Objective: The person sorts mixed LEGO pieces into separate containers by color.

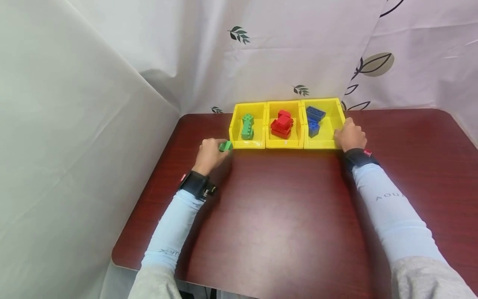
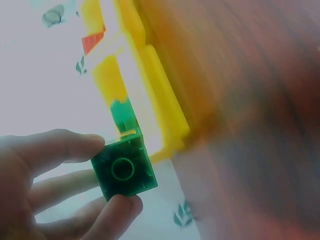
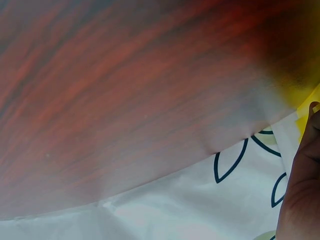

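Observation:
My left hand (image 1: 210, 155) pinches a green toy brick (image 1: 225, 146) between thumb and fingers, right by the front left corner of the left yellow bin (image 1: 248, 144). Seen from the left wrist, the hollow underside of the green brick (image 2: 123, 168) faces the camera. Inside that bin lie more green bricks (image 1: 247, 129). My right hand (image 1: 351, 135) grips the right wall of the right yellow bin (image 1: 325, 144), which contains blue bricks (image 1: 315, 113). Only part of the right hand (image 3: 302, 185) shows in the right wrist view, against the yellow wall.
Between the two outer bins stands a middle yellow bin (image 1: 284, 143) with several red bricks (image 1: 282, 124). All three bins form a row along the back of the dark red wooden table (image 1: 284, 216). A pale curtain (image 1: 261, 62) hangs behind, and another pale sheet (image 1: 67, 145) runs down the left side.

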`<state>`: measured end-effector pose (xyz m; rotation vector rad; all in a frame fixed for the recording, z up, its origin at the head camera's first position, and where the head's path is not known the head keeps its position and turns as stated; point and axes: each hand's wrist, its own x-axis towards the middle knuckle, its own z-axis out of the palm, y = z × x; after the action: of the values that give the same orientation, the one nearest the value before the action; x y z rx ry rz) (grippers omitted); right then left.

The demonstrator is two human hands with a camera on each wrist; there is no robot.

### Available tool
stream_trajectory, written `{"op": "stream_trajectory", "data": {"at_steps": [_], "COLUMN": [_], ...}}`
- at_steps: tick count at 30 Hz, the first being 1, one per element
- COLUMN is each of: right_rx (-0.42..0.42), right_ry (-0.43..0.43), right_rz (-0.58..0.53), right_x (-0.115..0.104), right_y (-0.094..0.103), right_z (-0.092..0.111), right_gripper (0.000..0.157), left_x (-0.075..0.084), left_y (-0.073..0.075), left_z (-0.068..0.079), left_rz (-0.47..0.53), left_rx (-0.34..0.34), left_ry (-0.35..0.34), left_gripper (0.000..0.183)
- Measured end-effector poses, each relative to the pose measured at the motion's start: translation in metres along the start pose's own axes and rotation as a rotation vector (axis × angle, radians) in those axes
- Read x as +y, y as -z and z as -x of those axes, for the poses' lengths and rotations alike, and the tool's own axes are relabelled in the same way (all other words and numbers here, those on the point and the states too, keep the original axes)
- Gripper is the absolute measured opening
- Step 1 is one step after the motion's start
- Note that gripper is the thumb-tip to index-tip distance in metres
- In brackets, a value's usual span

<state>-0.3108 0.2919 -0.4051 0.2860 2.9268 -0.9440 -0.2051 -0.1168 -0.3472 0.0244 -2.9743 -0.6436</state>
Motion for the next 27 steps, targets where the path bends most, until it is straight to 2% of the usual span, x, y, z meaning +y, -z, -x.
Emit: {"op": "stream_trajectory", "data": {"at_steps": [5, 11, 22, 27], "right_rx": [0.023, 0.037, 0.043, 0.047], "right_ry": [0.004, -0.001, -0.001, -0.01], "right_rz": [-0.007, 0.003, 0.004, -0.001], "right_x": [0.002, 0.005, 0.001, -0.001], "right_y": [0.003, -0.001, -0.002, -0.001], "right_z": [0.0, 0.003, 0.006, 0.009], "right_gripper": [0.053, 0.048, 0.046, 0.045], "left_x": [0.027, 0.044, 0.058, 0.061], "left_y": [-0.007, -0.019, -0.029, -0.035], "left_z": [-0.022, -0.038, -0.066, -0.077], "left_rz": [0.016, 0.036, 0.032, -0.015], "left_rx": [-0.042, -0.111, -0.058, -0.062], "left_ry": [-0.002, 0.057, 0.067, 0.069], "left_gripper": [0.046, 0.048, 0.049, 0.044]}}
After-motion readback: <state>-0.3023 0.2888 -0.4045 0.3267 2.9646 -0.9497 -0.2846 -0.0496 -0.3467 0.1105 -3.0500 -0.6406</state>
